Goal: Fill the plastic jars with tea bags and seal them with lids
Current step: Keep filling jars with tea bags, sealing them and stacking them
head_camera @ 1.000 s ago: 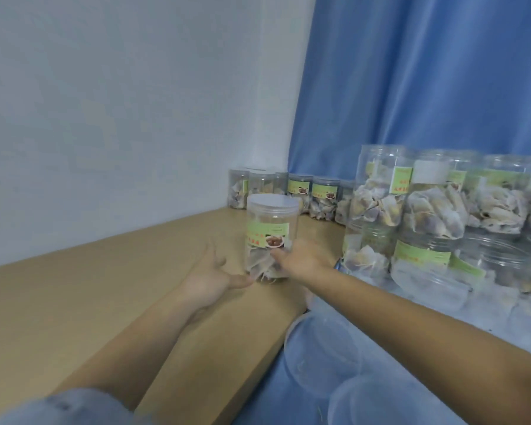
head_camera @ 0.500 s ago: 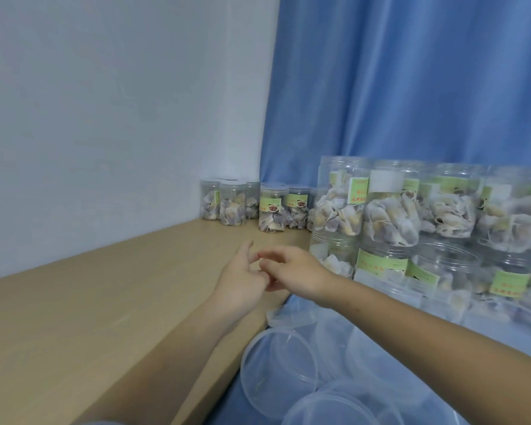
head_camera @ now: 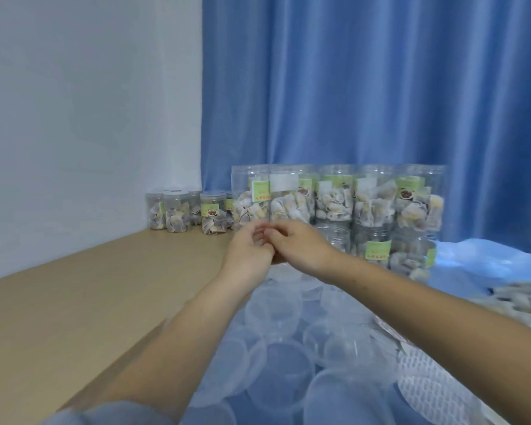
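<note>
Meanwhile, both hands meet in mid-air, holding no jar.

Left hand [head_camera: 248, 253] and right hand [head_camera: 298, 248] touch at the fingertips, fingers loosely curled; whether anything small is pinched between them I cannot tell. Sealed jars [head_camera: 178, 215] stand in a row on the wooden table [head_camera: 83, 302] by the wall; a 2-tier stack of filled jars [head_camera: 337, 199] stands just behind the hands. Loose clear lids [head_camera: 276, 305] lie below the forearms on blue sheeting [head_camera: 485, 265], with loose tea bags [head_camera: 521, 297] at the right edge. Risk, as I judge it: a forearm sweeping back could clip the stack and topple the upper tier, or scatter lids.
</note>
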### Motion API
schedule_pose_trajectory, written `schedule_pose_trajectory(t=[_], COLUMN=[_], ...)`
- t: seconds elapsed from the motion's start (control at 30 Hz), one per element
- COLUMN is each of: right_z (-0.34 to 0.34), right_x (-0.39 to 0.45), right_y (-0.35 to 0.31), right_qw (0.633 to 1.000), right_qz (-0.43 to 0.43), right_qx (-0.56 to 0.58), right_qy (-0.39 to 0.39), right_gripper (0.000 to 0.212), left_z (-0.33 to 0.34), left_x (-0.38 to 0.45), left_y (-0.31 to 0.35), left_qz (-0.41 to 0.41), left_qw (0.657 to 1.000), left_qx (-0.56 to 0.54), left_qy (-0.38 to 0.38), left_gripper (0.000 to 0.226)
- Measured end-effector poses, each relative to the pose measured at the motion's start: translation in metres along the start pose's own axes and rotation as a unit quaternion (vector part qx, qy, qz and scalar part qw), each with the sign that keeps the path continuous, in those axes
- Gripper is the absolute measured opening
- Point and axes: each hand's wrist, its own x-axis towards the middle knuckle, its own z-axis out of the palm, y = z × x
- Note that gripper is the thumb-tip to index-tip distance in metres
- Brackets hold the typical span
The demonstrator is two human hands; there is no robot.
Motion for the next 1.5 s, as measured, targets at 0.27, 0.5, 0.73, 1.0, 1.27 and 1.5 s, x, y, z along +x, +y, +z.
schedule_pose_trajectory(t=[0.27,0.5,0.73,1.0,1.27,1.5], right_z=[-0.078,-0.117,-0.138,-0.153,-0.154,-0.158], right_x=[-0.059,-0.076,-0.077,-0.086,-0.095,-0.096], right_y=[0.052,0.118,0.18,0.224,0.238,0.23], right_qw=[0.996,0.991,0.975,0.813,0.792,0.688], right_qz=[0.044,0.074,0.093,0.36,0.384,0.43], right_qx=[-0.02,-0.018,-0.167,-0.456,-0.474,-0.585], right_qy=[0.075,0.112,0.109,0.037,0.024,-0.017], right_gripper=[0.026,0.025,0.03,0.041,0.014,0.034], left_z=[0.111,0.186,0.208,0.194,0.196,0.194], left_x=[-0.027,-0.027,-0.015,-0.023,-0.029,-0.028], left_y=[-0.008,-0.04,-0.075,-0.091,-0.087,-0.086], left_qz=[-0.031,-0.077,-0.137,-0.19,-0.185,-0.184], left_qw=[0.998,0.987,0.977,0.961,0.965,0.964], left_qx=[-0.061,-0.143,-0.156,-0.19,-0.18,-0.189], left_qy=[-0.005,0.003,0.049,0.065,0.04,0.036], left_gripper=[0.038,0.036,0.036,0.035,0.036,0.034])
